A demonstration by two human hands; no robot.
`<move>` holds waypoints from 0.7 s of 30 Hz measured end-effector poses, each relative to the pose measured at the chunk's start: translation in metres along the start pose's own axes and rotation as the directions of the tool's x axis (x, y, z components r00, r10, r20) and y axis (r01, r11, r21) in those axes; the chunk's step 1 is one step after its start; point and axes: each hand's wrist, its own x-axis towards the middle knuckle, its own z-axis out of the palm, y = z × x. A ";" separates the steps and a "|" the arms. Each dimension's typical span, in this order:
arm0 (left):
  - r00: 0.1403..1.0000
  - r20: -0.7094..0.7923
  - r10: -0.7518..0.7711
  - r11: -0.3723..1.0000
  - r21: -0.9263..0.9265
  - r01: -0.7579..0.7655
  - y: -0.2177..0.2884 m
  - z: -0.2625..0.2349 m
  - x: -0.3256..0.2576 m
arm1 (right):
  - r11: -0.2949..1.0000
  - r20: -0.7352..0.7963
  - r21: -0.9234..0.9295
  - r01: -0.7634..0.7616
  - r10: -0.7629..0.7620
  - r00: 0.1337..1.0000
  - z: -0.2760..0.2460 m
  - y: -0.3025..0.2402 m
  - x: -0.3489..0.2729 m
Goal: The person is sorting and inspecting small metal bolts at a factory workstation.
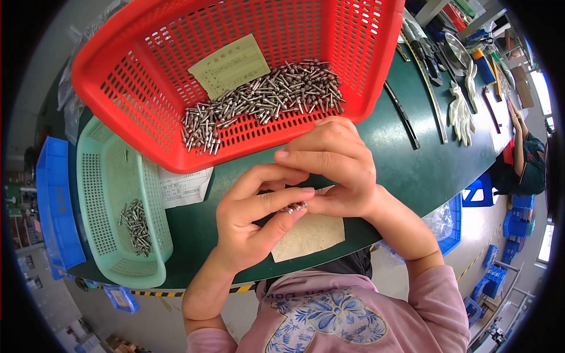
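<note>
A few small shiny metal pins (295,207) are pinched between the thumb and fingertips of my left hand (244,215). My right hand (341,165) meets it from the right, its thumb and fingertips closed at the end of the same pins. Most of the pins are hidden by the fingers. Behind my hands a red perforated basket (176,163) stands tilted toward me, with a heap of similar metal pins (265,97) and a yellow-green paper label (231,66) in it. To the left, a pale green basket (156,217) contains a smaller pile of pins (136,226).
A beige sheet (312,238) lies under my hands on the green table (406,170). Printed paper (187,187) is partly under the red basket. White gloves (461,115) and tools lie at right. A blue bin (59,203) stands left. Another person (524,159) is at far right.
</note>
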 end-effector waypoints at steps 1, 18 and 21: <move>1.000 0.004 0.001 1.000 -0.001 -0.001 -0.001 0.000 0.001 | 1.000 -0.006 -0.010 0.013 -0.013 1.000 0.000 0.001 -0.001; 0.847 0.144 0.512 0.597 0.649 -0.472 -0.002 0.000 0.007 | 0.980 -0.054 -0.140 0.140 -0.149 0.987 0.002 0.004 0.001; 0.834 0.160 0.527 0.564 0.668 -0.485 -0.002 0.000 0.007 | 0.976 -0.057 -0.159 0.149 -0.160 0.985 0.001 0.004 0.001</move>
